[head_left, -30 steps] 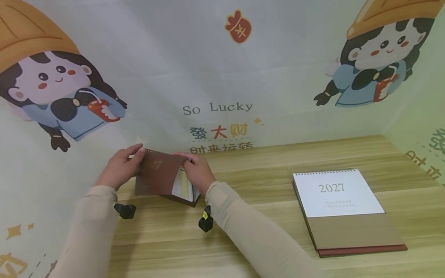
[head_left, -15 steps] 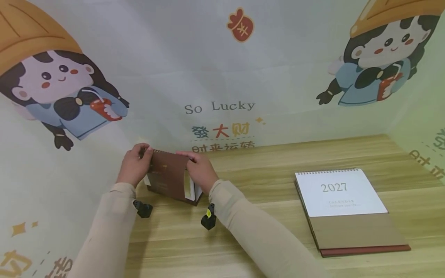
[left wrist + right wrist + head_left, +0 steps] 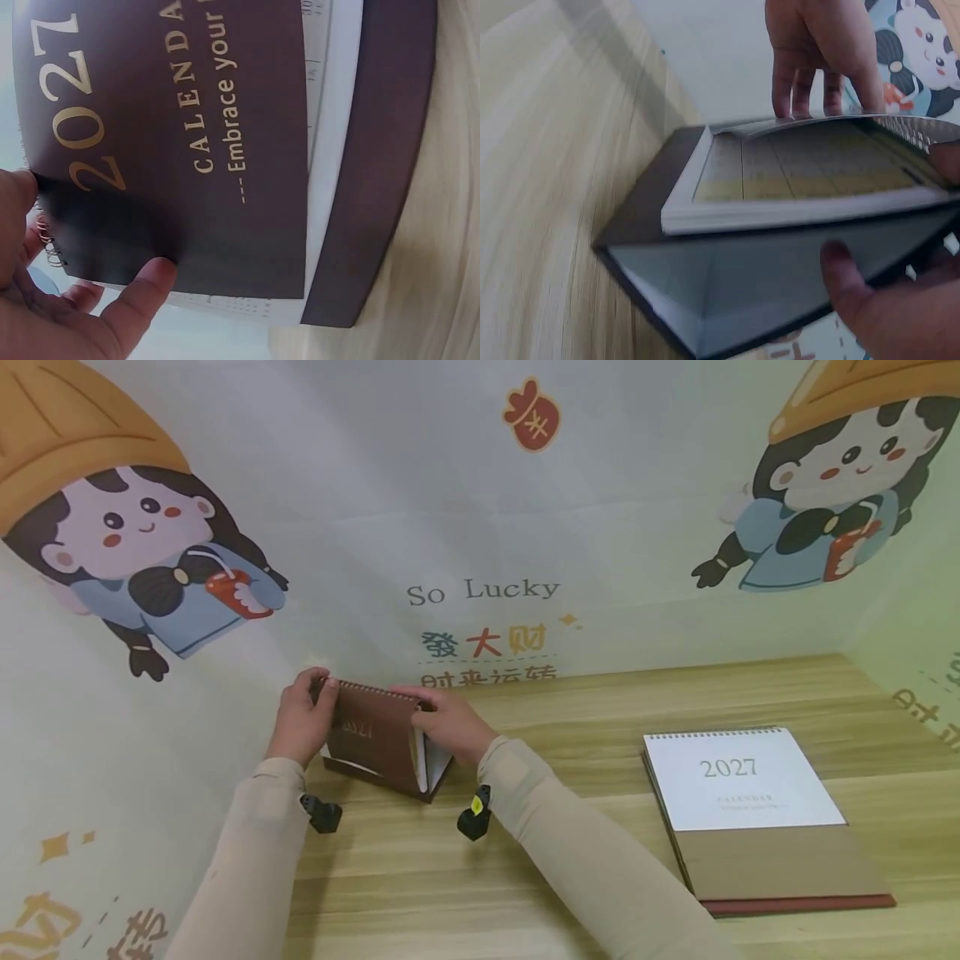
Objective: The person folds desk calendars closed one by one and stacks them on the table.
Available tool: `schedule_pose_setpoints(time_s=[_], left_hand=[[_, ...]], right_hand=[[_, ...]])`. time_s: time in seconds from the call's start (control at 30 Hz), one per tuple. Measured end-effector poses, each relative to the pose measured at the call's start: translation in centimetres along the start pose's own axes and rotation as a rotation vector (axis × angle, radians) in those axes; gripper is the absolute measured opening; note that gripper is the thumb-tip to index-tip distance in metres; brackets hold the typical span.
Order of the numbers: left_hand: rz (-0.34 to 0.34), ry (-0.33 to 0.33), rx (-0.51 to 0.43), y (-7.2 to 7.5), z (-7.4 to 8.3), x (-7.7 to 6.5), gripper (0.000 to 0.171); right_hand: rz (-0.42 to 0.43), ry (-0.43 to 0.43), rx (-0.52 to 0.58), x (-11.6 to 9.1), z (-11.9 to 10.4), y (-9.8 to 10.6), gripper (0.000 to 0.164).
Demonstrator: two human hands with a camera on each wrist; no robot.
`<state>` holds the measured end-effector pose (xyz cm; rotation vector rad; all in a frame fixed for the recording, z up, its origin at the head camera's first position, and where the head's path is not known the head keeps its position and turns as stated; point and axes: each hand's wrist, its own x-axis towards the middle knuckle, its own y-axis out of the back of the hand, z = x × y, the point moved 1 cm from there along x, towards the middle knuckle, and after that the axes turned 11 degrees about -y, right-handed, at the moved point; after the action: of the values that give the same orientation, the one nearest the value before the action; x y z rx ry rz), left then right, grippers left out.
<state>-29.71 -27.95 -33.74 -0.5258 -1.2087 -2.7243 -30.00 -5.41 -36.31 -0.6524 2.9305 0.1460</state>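
Note:
A brown spiral-bound 2027 desk calendar stands as a tent on the wooden table at left. My left hand grips its upper left corner. In the left wrist view the thumb lies on the front cover, with other fingers behind by the metal coil. My right hand holds the upper right edge. The right wrist view shows one of its fingers inside the hollow stand. There the cover bows slightly off the printed pages, and the left hand touches it.
A second 2027 calendar, with a white top page over a tan and red base, lies on the table at right. A printed cloth backdrop rises right behind the brown calendar and along the left side.
The brown cover, swung out to the left before, has come down over the pages. My left hand moved right with it. My right hand stays at the upper right edge.

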Motion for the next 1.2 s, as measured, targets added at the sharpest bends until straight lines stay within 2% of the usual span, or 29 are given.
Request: schedule_pose_setpoints(time_s=[0.1, 0.17, 0.33, 0.4, 0.53, 0.63, 0.73, 0.93, 1.2], left_hand=[[0.017, 0.005, -0.009, -0.2, -0.4, -0.1, 0.051], [0.029, 0.014, -0.016, -0.3, -0.4, -0.1, 0.051], [0.044, 0.029, -0.021, -0.5, 0.1, -0.2, 0.048], [0.045, 0.028, -0.018, -0.5, 0.0, -0.4, 0.047], [0.049, 0.025, -0.007, -0.6, 0.1, -0.4, 0.047], [0.060, 0.025, -0.006, -0.7, 0.2, -0.4, 0.047], [0.056, 0.038, -0.014, -0.8, 0.2, -0.3, 0.048], [0.062, 0.054, -0.020, -0.9, 0.1, -0.5, 0.048], [0.071, 0.036, -0.021, -0.9, 0.1, -0.5, 0.047]], right_hand=[[-0.108, -0.007, 0.098, -0.1, 0.0, 0.3, 0.054], [-0.129, -0.019, 0.159, -0.3, -0.1, 0.3, 0.052], [-0.015, -0.007, 0.145, -0.8, -0.1, -0.1, 0.046], [0.005, 0.018, 0.139, -0.9, 0.0, -0.3, 0.044], [0.024, 0.062, 0.074, -1.0, 0.0, -0.7, 0.038], [0.077, 0.074, -0.051, -1.0, 0.1, -1.0, 0.044], [0.115, 0.065, -0.129, -0.9, 0.5, -1.2, 0.046], [0.118, 0.069, -0.167, -0.9, 1.2, -1.2, 0.037], [0.162, 0.068, -0.258, -0.8, 1.2, -1.3, 0.044]])
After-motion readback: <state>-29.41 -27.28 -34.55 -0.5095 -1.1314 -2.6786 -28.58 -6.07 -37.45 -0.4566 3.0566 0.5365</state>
